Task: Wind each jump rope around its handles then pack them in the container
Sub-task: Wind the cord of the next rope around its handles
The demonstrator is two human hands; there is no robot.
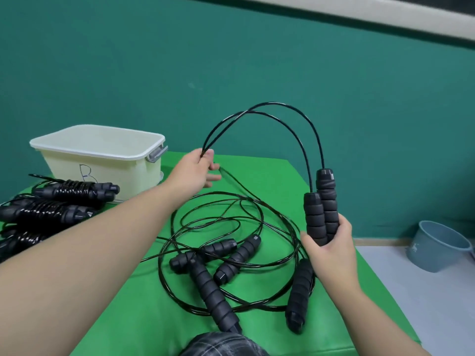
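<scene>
My right hand [330,246] grips two black foam handles [321,211] of one jump rope, held upright side by side. Their doubled black cord [270,109] arches up and over to the left, where my left hand [198,170] pinches it between thumb and fingers. Below, several loose black handles [213,286] and tangled cords [226,217] lie on the green table [270,173]. Wound rope bundles [64,199] are stacked at the left. A cream plastic container [100,155] with a lid on stands at the back left.
A grey-blue bucket [437,245] stands on the floor at the right. A teal wall runs behind the table. The table's right edge drops off near my right forearm. A checked cloth [223,345] shows at the bottom edge.
</scene>
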